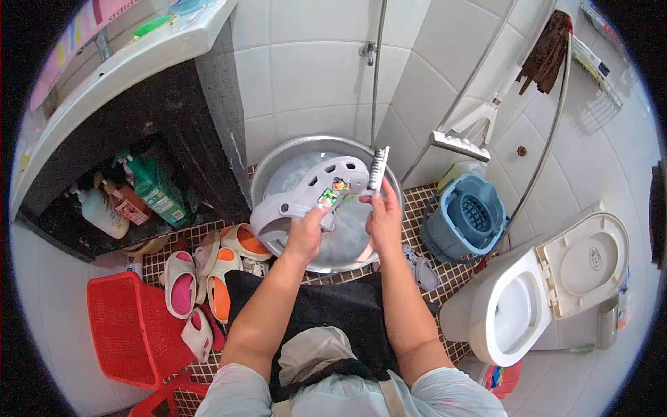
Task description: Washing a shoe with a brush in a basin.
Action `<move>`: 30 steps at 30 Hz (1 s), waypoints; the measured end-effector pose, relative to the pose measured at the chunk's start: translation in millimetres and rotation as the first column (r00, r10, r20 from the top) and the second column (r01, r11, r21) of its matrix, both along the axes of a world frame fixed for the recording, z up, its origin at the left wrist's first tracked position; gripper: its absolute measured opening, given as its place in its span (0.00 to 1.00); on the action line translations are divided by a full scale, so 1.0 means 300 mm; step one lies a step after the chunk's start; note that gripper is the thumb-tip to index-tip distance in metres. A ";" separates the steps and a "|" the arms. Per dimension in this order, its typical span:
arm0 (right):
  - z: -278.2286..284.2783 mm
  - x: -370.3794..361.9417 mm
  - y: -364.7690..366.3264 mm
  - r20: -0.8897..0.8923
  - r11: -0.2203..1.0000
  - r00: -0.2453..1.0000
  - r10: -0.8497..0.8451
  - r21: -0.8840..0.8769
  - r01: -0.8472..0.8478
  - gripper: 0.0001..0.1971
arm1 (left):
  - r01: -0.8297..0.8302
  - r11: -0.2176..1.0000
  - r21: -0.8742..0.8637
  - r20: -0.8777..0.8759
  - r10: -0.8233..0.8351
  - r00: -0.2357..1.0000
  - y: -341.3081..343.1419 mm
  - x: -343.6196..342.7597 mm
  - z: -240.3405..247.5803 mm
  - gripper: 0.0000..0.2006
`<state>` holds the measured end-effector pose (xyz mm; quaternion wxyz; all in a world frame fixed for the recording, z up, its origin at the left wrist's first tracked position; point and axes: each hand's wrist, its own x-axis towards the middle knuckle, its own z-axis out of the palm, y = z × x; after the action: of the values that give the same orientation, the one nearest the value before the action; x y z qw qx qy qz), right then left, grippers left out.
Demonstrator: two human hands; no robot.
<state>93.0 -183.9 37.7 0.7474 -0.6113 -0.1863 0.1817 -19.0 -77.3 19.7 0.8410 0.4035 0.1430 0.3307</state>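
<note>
A pale lilac clog (306, 193) with round holes and colourful charms is held over a metal basin (278, 149) of cloudy water. My left hand (309, 226) is closed on the clog's near side, next to a green charm. Between the fingers of my right hand (384, 219) stands a small white scrub brush (378, 169), its dark and light bristles facing the clog's toe. The brush is beside the toe; whether the bristles touch it I cannot tell. Part of the brush handle is hidden by my right fingers.
Several sandals (181, 281) lie left of the basin by a red basket (132, 326). Another clog (421, 270) rests on the tiles at right. Beyond stand a blue mop bucket (464, 219) and a toilet (497, 306). Bottles (156, 187) fill a dark shelf.
</note>
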 end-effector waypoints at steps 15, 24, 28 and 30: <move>0.202 -0.065 0.102 0.556 0.805 0.772 0.307 -0.584 0.100 0.26 | -0.151 0.578 0.802 -0.134 0.420 0.898 0.039 0.017 0.031 0.16; 0.208 -0.120 0.080 0.565 0.730 0.723 0.397 -0.672 0.125 0.26 | -0.219 0.655 0.723 -0.044 0.360 0.932 0.065 0.002 -0.026 0.18; 0.194 -0.199 0.067 0.500 0.765 0.787 0.361 -0.642 0.058 0.26 | -0.202 0.583 0.787 -0.068 0.407 0.911 0.072 0.004 -0.013 0.16; 0.191 -0.288 0.040 0.585 0.810 0.644 0.493 -0.579 -0.094 0.25 | -0.272 0.814 0.514 -0.059 0.350 0.935 0.088 -0.017 -0.069 0.16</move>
<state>6.7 -172.0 95.0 0.3890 -0.7630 -0.5073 0.0957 -24.1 -51.0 -1.0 0.6296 0.6012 0.1799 0.4580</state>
